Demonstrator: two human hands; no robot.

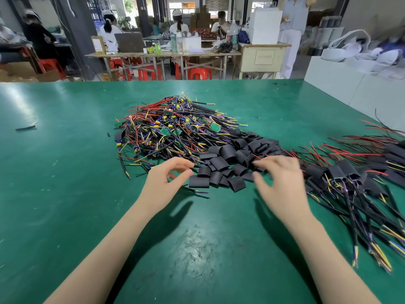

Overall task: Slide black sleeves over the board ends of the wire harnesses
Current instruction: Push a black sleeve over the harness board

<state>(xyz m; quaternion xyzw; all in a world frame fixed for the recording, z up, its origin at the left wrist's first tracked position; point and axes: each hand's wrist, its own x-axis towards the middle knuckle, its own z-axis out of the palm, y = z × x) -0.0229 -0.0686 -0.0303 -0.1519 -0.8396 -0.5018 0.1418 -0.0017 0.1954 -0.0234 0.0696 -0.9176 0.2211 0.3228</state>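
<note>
Left hand [163, 183] and right hand [282, 183] (both grips apart, holding nothing) hover beside the black sleeves [228, 163], mid-table [65, 194].

Green counter [65, 194]. Centre: tangled pile of unsleeved harnesses [173, 128], small green boards showing. Loose black sleeves [230, 159] heaped just right of it. Sleeved harnesses [350, 178] stacked far right. Left hand [166, 181] hovers at pile edge, fingers loosely curled, empty. Right hand [282, 178] over the sleeves, blurred, grip unclear.
</note>
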